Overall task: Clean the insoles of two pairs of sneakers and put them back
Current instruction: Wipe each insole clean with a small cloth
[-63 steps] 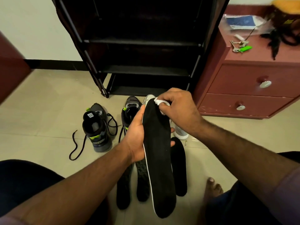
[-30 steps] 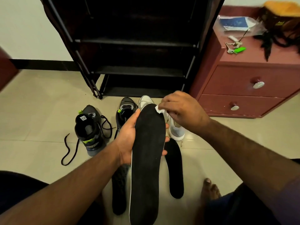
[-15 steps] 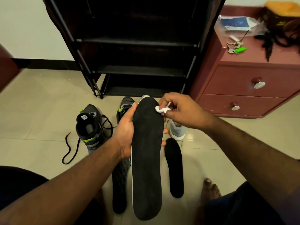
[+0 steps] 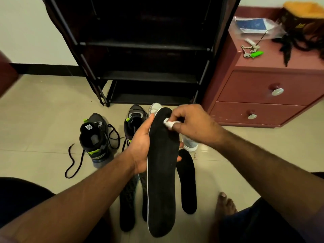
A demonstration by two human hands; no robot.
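My left hand [image 4: 140, 148] grips a long black insole [image 4: 162, 172] by its middle and holds it upright over the floor. My right hand [image 4: 191, 125] pinches a small white wipe [image 4: 168, 124] against the insole's top end. Three more black insoles lie on the tiles below: one [image 4: 188, 181] to the right, two [image 4: 128, 204] partly hidden under the held one. Two dark sneakers with green accents [image 4: 95, 139] [image 4: 134, 120] stand to the left. A white sneaker [image 4: 188, 143] shows behind the held insole.
A black shoe rack [image 4: 145, 50] with bare shelves stands straight ahead. A reddish drawer cabinet [image 4: 266, 92] at the right carries keys [image 4: 250, 51], a plastic bag and dark cords. Loose laces [image 4: 73, 160] trail on the tiled floor. My bare foot [image 4: 224, 206] is at lower right.
The held insole has shifted slightly in my left hand, and my right hand with the wipe has stayed rubbing at its top end, moving a little across it.
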